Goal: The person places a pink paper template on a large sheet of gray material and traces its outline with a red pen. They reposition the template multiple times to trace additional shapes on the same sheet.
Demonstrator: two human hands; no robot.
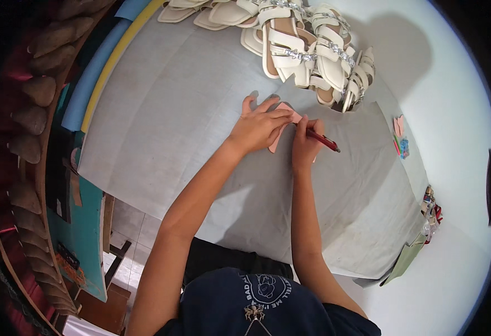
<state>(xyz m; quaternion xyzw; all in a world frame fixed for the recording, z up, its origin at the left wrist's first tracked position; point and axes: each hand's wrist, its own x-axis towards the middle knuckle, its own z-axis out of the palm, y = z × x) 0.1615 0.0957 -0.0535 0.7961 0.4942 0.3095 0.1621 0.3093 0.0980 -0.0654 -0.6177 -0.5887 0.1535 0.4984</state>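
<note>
My left hand (pixel 259 127) lies on the grey-covered table, its fingers stretched out and partly spread. Its fingertips press down on a flat pink piece (pixel 275 143), a narrow cut-out shape partly hidden beneath them. Close on the right, my right hand (pixel 306 148) is closed around a dark red pen (pixel 322 138). The pen's back end points right and down, while its front end meets the pink piece near my left fingertips. The exact point of contact is covered by my fingers. A small pale edge shows below my right hand, too little to identify.
Several cream sandals (pixel 290 42) with jewelled straps are heaped at the table's far edge. Small pink pieces (pixel 398 125) and coloured pens (pixel 397 147) sit by the right wall. Bagged items (pixel 431 210) lie farther down that side. Shelves of brown shoe forms (pixel 38 91) stand left.
</note>
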